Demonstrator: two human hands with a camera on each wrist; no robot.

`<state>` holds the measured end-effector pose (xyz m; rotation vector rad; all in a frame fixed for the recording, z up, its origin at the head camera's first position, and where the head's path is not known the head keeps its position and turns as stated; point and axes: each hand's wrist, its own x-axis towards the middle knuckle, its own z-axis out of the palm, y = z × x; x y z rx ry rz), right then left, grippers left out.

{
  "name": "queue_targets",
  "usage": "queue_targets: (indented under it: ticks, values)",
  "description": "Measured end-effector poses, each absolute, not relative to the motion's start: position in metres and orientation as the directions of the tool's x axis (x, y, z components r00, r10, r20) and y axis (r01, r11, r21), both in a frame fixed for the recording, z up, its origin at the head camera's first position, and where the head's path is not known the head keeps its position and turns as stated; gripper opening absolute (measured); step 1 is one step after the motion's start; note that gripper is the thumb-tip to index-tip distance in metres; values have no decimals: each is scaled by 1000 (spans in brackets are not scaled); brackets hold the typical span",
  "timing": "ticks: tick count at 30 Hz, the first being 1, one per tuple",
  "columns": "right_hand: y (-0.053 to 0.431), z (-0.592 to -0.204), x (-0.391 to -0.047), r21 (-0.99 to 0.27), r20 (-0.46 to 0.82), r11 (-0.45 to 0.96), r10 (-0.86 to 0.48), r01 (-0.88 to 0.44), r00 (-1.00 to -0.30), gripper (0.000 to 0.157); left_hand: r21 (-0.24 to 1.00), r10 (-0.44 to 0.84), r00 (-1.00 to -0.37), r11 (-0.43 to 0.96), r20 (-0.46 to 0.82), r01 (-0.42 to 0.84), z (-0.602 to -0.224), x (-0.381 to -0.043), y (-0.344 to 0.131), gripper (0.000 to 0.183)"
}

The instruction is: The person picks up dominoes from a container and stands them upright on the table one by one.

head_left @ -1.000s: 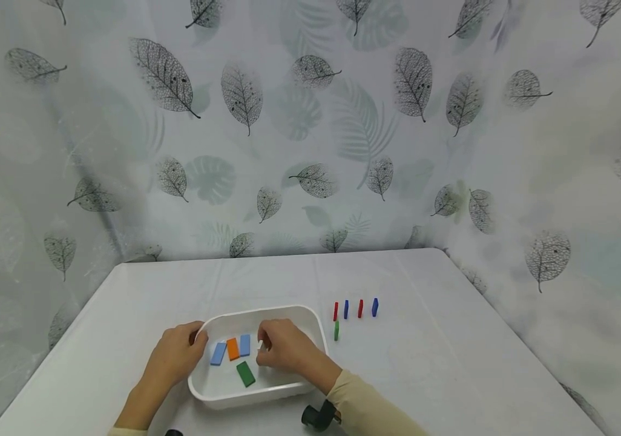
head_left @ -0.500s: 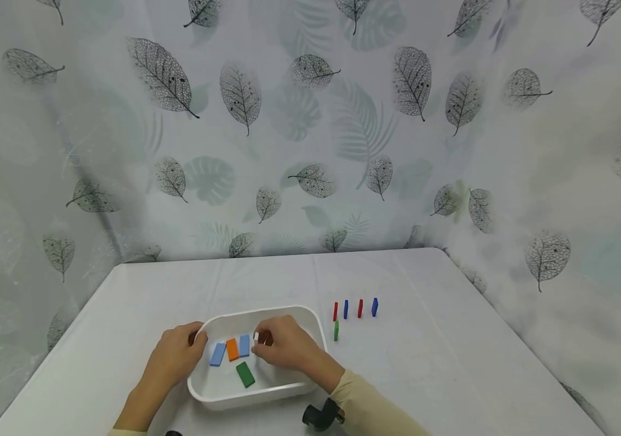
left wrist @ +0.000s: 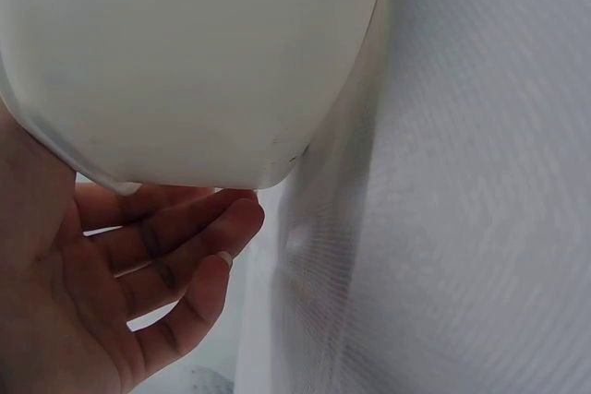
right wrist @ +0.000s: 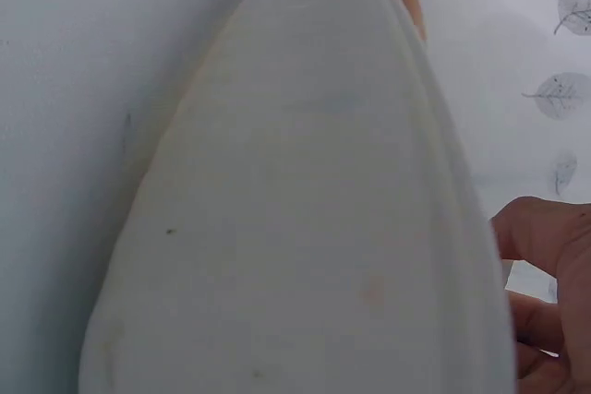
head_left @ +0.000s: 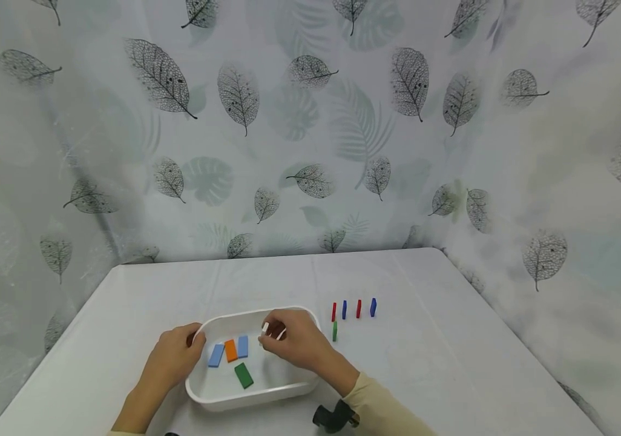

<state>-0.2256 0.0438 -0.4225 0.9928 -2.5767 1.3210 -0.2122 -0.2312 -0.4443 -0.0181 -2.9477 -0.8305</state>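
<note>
My left hand (head_left: 175, 354) grips the left rim of a white plastic tray (head_left: 258, 398); in the left wrist view its fingers (left wrist: 175, 246) bend against the tray's outer wall. Over the tray's right half, my right hand (head_left: 296, 340) pinches a small white block (head_left: 265, 327) between thumb and fingers. Flat on the tray floor lie two light blue blocks (head_left: 216, 355), an orange block (head_left: 231, 350) between them, and a green block (head_left: 244, 375) nearer the front. In the right wrist view the tray wall hides much of my right hand (right wrist: 545, 292).
Right of the tray, two red blocks (head_left: 358, 308) and two blue blocks (head_left: 373, 307) stand on edge in a row on the white table (head_left: 441, 363). A small green block (head_left: 335, 330) stands in front of the row's left end. Leaf-patterned curtains surround the table.
My right hand shifted slightly left, then moved back right and up with the white block, which now shows more clearly. My left hand stays on the tray rim.
</note>
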Motion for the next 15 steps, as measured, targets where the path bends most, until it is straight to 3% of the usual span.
queue_targets:
  ticks: [9, 15]
  values:
    - [57, -413, -219, -702, 408, 392, -463, -595, -787, 22, 523, -1, -997, 851, 83, 43, -446, -213, -232, 37]
    - [66, -408, -217, -690, 451, 376, -445, -618, -774, 23, 520, -6, -996, 853, 84, 39, -445, -212, -232, 36]
